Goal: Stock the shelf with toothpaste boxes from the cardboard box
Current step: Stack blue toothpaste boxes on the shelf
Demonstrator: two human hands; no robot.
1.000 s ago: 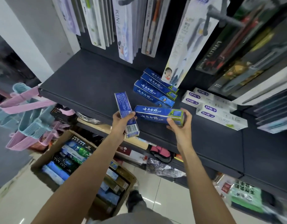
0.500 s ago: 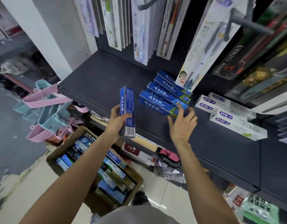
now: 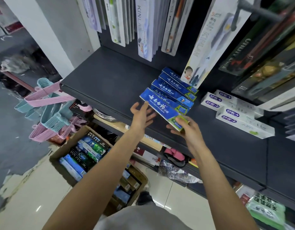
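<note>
A blue toothpaste box [image 3: 161, 107] lies slanted at the front of a row of matching blue boxes [image 3: 175, 87] on the dark shelf [image 3: 106, 80]. My right hand [image 3: 186, 131] grips its green right end, thumb on top. My left hand [image 3: 141, 114] has its fingers spread, and the fingertips are at the box's left end. The cardboard box [image 3: 60, 154] stands on the floor below, with several toothpaste boxes in it. My left forearm hides part of it.
White toothpaste boxes [image 3: 239, 117] lie to the right of the blue row. Toothbrush packs [image 3: 143, 30] hang above the shelf's back. Pink and blue hangers [image 3: 48, 110] dangle at the shelf's left end. Lower shelves hold mixed goods.
The blue box that my left hand held upright now lies flat in front of the row. My right hand has taken its green end and my left hand has let go.
</note>
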